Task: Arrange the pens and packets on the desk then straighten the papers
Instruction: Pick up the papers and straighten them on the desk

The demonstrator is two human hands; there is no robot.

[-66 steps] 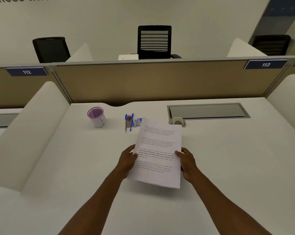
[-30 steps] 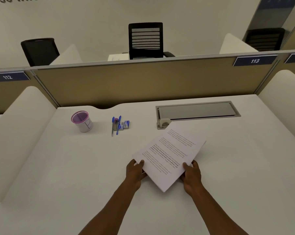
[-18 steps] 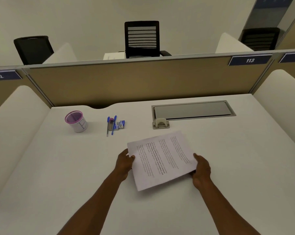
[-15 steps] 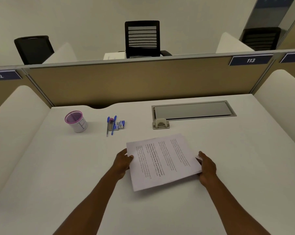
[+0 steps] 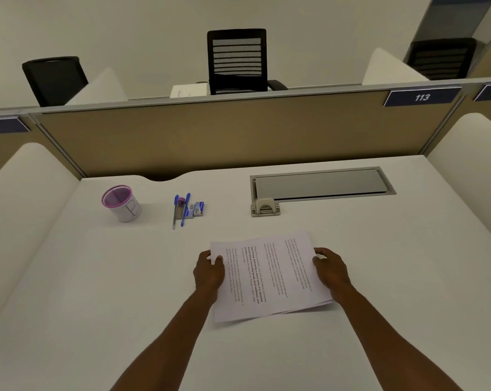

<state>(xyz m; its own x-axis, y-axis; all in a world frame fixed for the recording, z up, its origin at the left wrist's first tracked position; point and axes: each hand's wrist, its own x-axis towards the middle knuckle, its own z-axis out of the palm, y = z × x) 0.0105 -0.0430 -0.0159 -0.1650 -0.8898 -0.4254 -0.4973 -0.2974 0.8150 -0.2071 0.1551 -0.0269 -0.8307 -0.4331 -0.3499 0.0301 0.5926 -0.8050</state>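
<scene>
A thin stack of printed papers (image 5: 269, 275) is held sideways just above the white desk (image 5: 97, 292), its text lines running away from me. My left hand (image 5: 209, 270) grips the stack's left edge, thumb on top. My right hand (image 5: 331, 270) grips the right edge. The sheets fan slightly at the lower right corner. Behind and to the left, the blue pens (image 5: 182, 208) lie side by side, pointing away from me. Small packets (image 5: 197, 208) sit touching them on their right.
A white pen cup with a pink rim (image 5: 121, 203) stands at the back left. A grey cable hatch (image 5: 320, 184) with a flip latch (image 5: 265, 207) is set into the desk's back right. A tan partition (image 5: 210, 136) closes the back; white curved side panels flank the desk.
The papers have been turned from upright in my hands to sideways, and lowered towards the desk. Both hands have shifted to the stack's short edges.
</scene>
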